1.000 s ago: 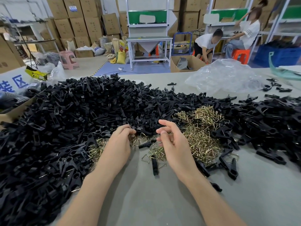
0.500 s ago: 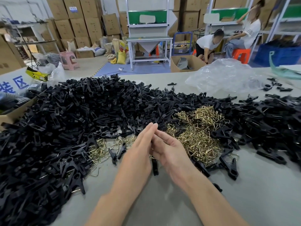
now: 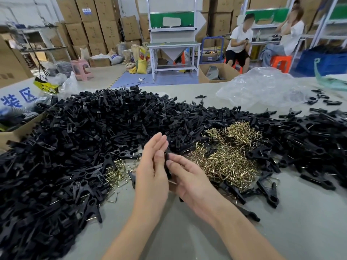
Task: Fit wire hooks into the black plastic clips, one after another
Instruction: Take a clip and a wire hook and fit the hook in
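While both hands meet above the grey worktop [image 3: 187, 237], one black clip [image 3: 167, 162] sits upright between them. Left hand [image 3: 153, 169]: thumb pressed on the clip's left face, other fingers extended and loose. Right hand [image 3: 189, 177]: fingertips on the clip's right side, palm up, half-curled. Cannot tell if a hook is seated. Brass wire hooks [image 3: 227, 156] heaped just right of the grip; loose black clips [image 3: 84, 137] piled left and behind.

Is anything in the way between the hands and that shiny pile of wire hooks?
Nothing visible blocks it. The right hand sits just beside the big pile of wire hooks, open air between them. Both hands already pinch a black clip, with the left hand beside it.
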Demonstrator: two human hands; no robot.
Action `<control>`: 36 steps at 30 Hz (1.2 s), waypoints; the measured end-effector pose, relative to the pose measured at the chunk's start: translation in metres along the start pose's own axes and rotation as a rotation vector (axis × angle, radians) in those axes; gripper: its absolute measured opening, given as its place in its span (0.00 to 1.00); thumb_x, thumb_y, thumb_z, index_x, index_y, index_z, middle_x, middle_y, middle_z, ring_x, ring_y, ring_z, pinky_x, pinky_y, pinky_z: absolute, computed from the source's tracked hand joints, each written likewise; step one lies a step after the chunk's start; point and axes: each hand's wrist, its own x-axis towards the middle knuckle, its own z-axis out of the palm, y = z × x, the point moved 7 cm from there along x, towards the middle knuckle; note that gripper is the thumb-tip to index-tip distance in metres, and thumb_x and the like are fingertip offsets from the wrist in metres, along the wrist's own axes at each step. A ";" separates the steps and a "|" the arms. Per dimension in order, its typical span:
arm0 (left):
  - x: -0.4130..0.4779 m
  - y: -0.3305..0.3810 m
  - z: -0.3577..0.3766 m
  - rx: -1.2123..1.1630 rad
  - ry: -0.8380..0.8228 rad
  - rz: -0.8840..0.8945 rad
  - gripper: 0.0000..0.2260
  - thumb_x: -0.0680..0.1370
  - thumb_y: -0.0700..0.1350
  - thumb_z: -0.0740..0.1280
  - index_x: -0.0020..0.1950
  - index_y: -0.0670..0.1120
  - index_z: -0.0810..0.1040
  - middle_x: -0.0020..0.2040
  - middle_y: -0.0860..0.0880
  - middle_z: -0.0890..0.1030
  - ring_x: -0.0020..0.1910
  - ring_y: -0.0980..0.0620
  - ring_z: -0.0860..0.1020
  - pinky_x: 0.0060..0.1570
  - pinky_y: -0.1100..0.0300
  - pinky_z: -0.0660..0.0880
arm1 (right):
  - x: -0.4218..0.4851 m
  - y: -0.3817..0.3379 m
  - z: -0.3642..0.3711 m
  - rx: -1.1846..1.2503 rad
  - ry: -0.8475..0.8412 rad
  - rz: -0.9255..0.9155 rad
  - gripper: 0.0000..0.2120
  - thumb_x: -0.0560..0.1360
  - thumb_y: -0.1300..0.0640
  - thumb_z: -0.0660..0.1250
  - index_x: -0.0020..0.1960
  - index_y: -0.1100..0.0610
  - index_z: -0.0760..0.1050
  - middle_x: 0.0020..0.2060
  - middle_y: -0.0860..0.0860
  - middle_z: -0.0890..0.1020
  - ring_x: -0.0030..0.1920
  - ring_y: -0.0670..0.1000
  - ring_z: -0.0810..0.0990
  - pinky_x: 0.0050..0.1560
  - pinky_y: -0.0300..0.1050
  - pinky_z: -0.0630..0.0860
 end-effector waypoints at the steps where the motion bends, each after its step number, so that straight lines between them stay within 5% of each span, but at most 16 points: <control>1: -0.001 -0.003 0.002 0.054 -0.022 -0.020 0.17 0.85 0.41 0.56 0.67 0.61 0.71 0.65 0.63 0.78 0.66 0.67 0.73 0.66 0.70 0.69 | 0.000 -0.001 -0.001 -0.006 0.001 -0.009 0.12 0.82 0.61 0.65 0.64 0.60 0.77 0.53 0.55 0.86 0.52 0.51 0.85 0.47 0.44 0.81; 6: -0.003 -0.021 -0.004 0.216 -0.035 -0.139 0.18 0.81 0.59 0.60 0.71 0.61 0.69 0.65 0.66 0.74 0.64 0.68 0.73 0.64 0.62 0.71 | -0.002 -0.013 -0.009 0.062 0.048 -0.062 0.17 0.76 0.61 0.70 0.65 0.61 0.76 0.54 0.58 0.86 0.53 0.53 0.86 0.48 0.42 0.82; 10: -0.001 -0.018 -0.001 0.190 -0.098 -0.144 0.05 0.81 0.54 0.65 0.54 0.59 0.79 0.48 0.57 0.83 0.47 0.58 0.82 0.47 0.60 0.78 | 0.000 -0.019 -0.016 0.114 0.130 -0.121 0.16 0.77 0.65 0.68 0.64 0.62 0.76 0.53 0.61 0.86 0.52 0.56 0.86 0.49 0.44 0.83; 16: 0.003 -0.008 -0.003 0.082 -0.035 -0.113 0.06 0.80 0.48 0.67 0.48 0.48 0.81 0.42 0.55 0.84 0.38 0.61 0.80 0.38 0.66 0.76 | -0.001 -0.026 -0.023 0.052 0.175 -0.172 0.22 0.69 0.60 0.74 0.62 0.60 0.78 0.49 0.59 0.86 0.50 0.54 0.87 0.48 0.46 0.84; 20: 0.006 -0.004 -0.007 -0.152 -0.001 -0.145 0.09 0.84 0.45 0.62 0.51 0.39 0.75 0.46 0.48 0.86 0.31 0.54 0.76 0.28 0.63 0.74 | 0.001 -0.029 -0.033 -0.073 0.242 -0.171 0.19 0.66 0.55 0.75 0.56 0.56 0.83 0.34 0.50 0.81 0.37 0.46 0.82 0.44 0.44 0.83; 25: 0.005 -0.016 -0.004 -0.208 -0.046 -0.264 0.13 0.81 0.52 0.64 0.52 0.43 0.79 0.39 0.47 0.83 0.28 0.53 0.74 0.27 0.62 0.72 | 0.003 -0.026 -0.033 -0.083 0.201 -0.162 0.15 0.69 0.52 0.73 0.53 0.56 0.83 0.27 0.47 0.73 0.26 0.43 0.71 0.27 0.35 0.71; 27: 0.006 -0.021 0.000 -0.246 -0.078 -0.297 0.14 0.79 0.52 0.64 0.54 0.44 0.82 0.40 0.49 0.82 0.31 0.55 0.76 0.32 0.63 0.75 | 0.004 -0.024 -0.031 -0.051 0.184 -0.150 0.15 0.71 0.51 0.69 0.54 0.57 0.82 0.28 0.47 0.74 0.27 0.43 0.71 0.28 0.34 0.71; 30: 0.007 -0.025 0.005 -0.298 -0.121 -0.318 0.09 0.82 0.38 0.62 0.59 0.43 0.80 0.42 0.50 0.82 0.37 0.56 0.79 0.41 0.64 0.79 | 0.004 -0.025 -0.029 0.086 0.153 -0.127 0.14 0.76 0.55 0.64 0.58 0.60 0.81 0.30 0.48 0.76 0.30 0.43 0.73 0.32 0.34 0.74; 36: 0.007 -0.021 0.005 -0.234 -0.156 -0.282 0.08 0.83 0.38 0.63 0.57 0.47 0.79 0.41 0.51 0.84 0.36 0.54 0.79 0.39 0.64 0.79 | 0.001 -0.029 -0.034 0.151 0.145 -0.141 0.13 0.82 0.67 0.60 0.61 0.61 0.79 0.34 0.51 0.80 0.38 0.45 0.82 0.48 0.38 0.82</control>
